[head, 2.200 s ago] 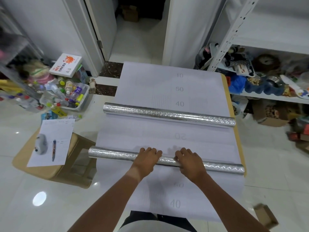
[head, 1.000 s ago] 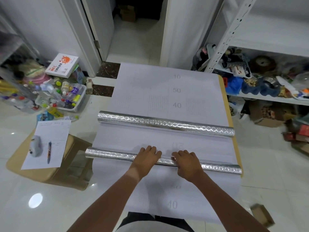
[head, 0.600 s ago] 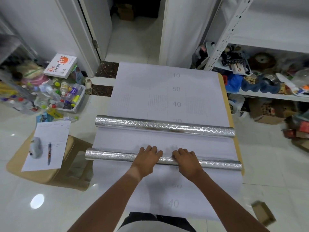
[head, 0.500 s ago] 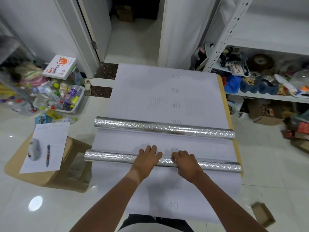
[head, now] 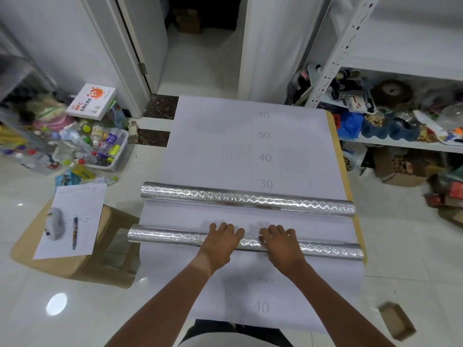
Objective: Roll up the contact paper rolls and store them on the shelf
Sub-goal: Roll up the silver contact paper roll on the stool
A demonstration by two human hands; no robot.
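Observation:
Two silver embossed contact paper rolls lie across a white printed backing sheet (head: 250,146) spread over the table. The far roll (head: 250,200) lies untouched just below the "30" mark. The near roll (head: 170,237) sticks out past the table's left edge. My left hand (head: 220,242) and my right hand (head: 280,244) rest side by side on the middle of the near roll, with fingers laid over its top and pointing away from me. The sheet runs on toward me under my forearms.
A white metal shelf (head: 400,144) crowded with odds and ends stands to the right. A cardboard box (head: 75,266) at the left carries a paper, a pen and a mouse. A bin of bottles (head: 100,151) sits behind it. An open doorway lies ahead.
The gap between the two rolls has narrowed. The "30" mark now shows beyond the far roll, and the "20" between the rolls is no longer seen. Both hands have stayed on the near roll.

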